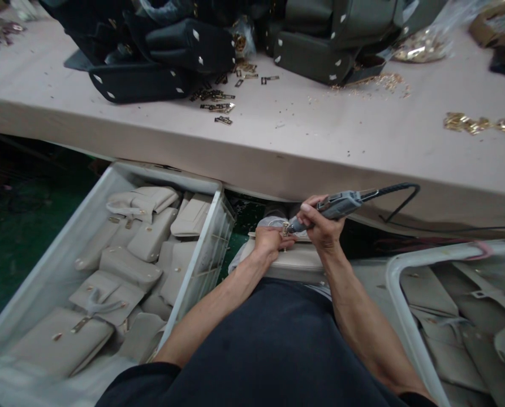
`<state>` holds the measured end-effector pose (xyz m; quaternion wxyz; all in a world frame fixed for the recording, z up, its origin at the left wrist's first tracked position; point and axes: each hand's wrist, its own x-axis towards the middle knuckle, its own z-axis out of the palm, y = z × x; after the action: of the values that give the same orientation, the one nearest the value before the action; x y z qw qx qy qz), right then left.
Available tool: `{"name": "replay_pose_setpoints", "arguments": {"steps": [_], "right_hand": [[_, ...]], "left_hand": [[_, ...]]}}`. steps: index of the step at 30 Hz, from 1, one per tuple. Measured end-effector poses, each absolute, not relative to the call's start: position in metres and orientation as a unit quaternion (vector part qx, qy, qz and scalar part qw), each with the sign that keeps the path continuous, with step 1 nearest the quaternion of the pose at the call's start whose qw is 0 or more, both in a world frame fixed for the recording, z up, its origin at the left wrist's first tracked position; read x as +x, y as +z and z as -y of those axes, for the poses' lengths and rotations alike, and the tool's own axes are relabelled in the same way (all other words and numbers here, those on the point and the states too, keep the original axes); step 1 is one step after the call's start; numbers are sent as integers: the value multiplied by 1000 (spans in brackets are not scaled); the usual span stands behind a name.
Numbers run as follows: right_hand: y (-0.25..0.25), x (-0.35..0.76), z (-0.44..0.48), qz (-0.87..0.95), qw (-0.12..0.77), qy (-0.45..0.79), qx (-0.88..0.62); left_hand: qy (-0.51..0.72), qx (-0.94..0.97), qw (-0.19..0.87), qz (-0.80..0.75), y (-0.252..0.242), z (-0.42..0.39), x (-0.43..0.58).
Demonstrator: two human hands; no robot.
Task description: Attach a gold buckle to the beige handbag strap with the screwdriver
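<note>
A grey electric screwdriver [339, 206] with a dark cord is gripped in my right hand [323, 226], its tip pointing left and down. The tip meets a small gold metal fitting [285, 229] on a beige handbag [298, 260] that rests on my lap. My left hand [270, 239] is closed at the fitting, its fingers pressed at the bag's upper edge. Whether the fingers pinch the fitting or the bag's flap is too small to tell. My torso hides part of the bag's lower side.
A white crate [218, 226] of beige bags stands at my left, another white crate [394, 277] at my right. Ahead is a covered table [277, 135] bearing black bags [142, 82], dark olive bags [314, 56] and loose metal fittings [218, 106]. The screwdriver's cord [405, 186] runs right.
</note>
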<state>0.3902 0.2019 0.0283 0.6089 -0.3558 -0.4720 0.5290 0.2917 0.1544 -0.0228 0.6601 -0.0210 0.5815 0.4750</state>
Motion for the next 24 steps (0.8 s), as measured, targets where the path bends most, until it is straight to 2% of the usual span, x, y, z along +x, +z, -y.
{"name": "replay_pose_setpoints", "arguments": {"steps": [3,17,21,24], "right_hand": [[33,394,-205,427,640,529,-358],[40,400,-204,403,659,543,-330],[47,403,-205,398,666,540,-325],[52,407,-205,397,673,536,-320]], "left_hand": [[471,1,658,-587,-21,-153,291],[468,32,652,-596,-26,-152,289],[463,122,621,-620,-32,-150,291],[415,229,581,-662,-34,-149,294]]}}
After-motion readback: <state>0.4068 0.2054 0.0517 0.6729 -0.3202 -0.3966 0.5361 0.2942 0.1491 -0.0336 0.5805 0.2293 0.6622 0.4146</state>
